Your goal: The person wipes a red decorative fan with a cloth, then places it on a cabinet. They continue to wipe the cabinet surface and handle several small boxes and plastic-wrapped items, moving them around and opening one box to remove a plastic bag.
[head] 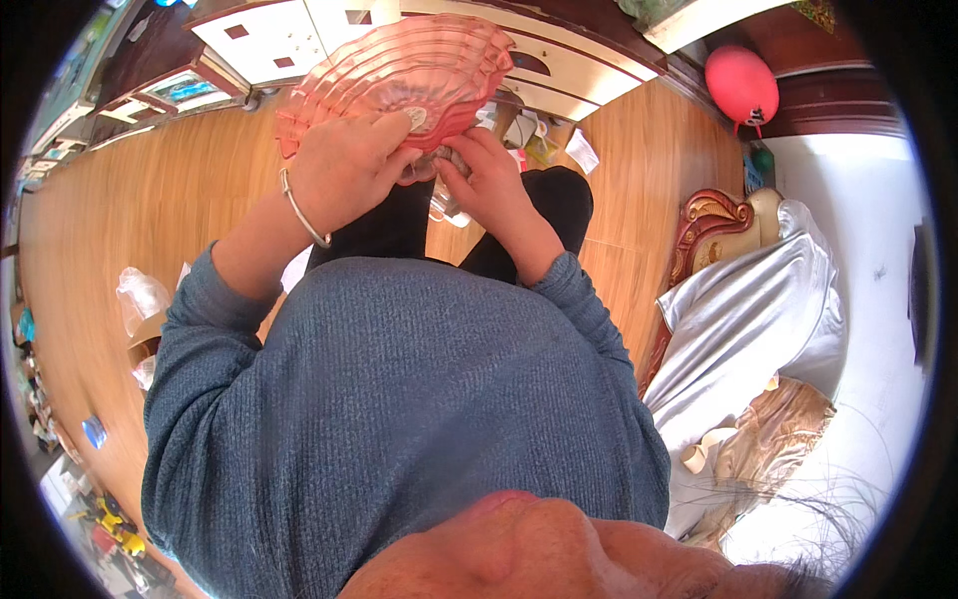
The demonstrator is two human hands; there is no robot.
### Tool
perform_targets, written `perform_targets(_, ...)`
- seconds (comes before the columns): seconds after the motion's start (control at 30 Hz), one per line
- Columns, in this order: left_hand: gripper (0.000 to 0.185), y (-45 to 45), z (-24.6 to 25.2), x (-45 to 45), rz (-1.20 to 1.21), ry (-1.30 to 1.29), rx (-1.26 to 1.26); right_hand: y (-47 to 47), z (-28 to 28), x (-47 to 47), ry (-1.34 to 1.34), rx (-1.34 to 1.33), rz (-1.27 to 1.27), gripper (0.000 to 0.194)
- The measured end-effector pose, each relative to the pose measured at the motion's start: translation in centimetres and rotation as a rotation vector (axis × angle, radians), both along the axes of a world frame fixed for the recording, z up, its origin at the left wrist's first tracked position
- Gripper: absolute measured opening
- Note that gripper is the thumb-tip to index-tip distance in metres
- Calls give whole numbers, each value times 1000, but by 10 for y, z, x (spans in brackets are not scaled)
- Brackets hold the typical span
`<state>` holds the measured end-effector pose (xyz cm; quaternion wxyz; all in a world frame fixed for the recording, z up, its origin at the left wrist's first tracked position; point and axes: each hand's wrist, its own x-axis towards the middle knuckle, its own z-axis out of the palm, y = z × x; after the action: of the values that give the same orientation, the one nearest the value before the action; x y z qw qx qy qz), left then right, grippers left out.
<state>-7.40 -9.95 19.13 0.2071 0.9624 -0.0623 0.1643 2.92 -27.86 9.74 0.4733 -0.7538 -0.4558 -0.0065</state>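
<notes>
A pink, translucent, fan-shaped piece (397, 71) with rippled tiers and a ruffled edge is held up above my knees. A small round pale patch (416, 117) sits near its narrow lower end. My left hand (340, 168), with a bangle (299, 213) at the wrist, grips that lower end, thumb and fingers pressed on it. The fingers of my right hand (483, 176) pinch its lower right edge, around a small greyish bunched part (453, 157). My fingers partly hide this part, so its exact form cannot be told.
White cabinets with drawers (561, 82) stand ahead. Papers (582, 151) and packaging lie on the wooden floor (187, 180) beyond my knees. A pink balloon (741, 84) is at upper right. Grey cloth covers a carved seat (707, 224) on the right. A plastic bag (141, 296) lies left.
</notes>
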Motion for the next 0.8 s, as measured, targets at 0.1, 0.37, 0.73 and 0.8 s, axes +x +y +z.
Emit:
perform_targets(0.1,17,11,-9,-2,27,3,8,17,-10,1,-2,-64,42,24)
perform_targets(0.37,14,-7,-53,0,-33,14,-22,23,-57,1,-59,-71,95,18)
perform_targets(0.73,15,-27,-53,13,-89,254,45,-3,-65,19,-9,-562,155,17)
perform_targets(0.8,16,-24,-53,16,-103,258,26,-12,-61,24,-23,-734,170,17)
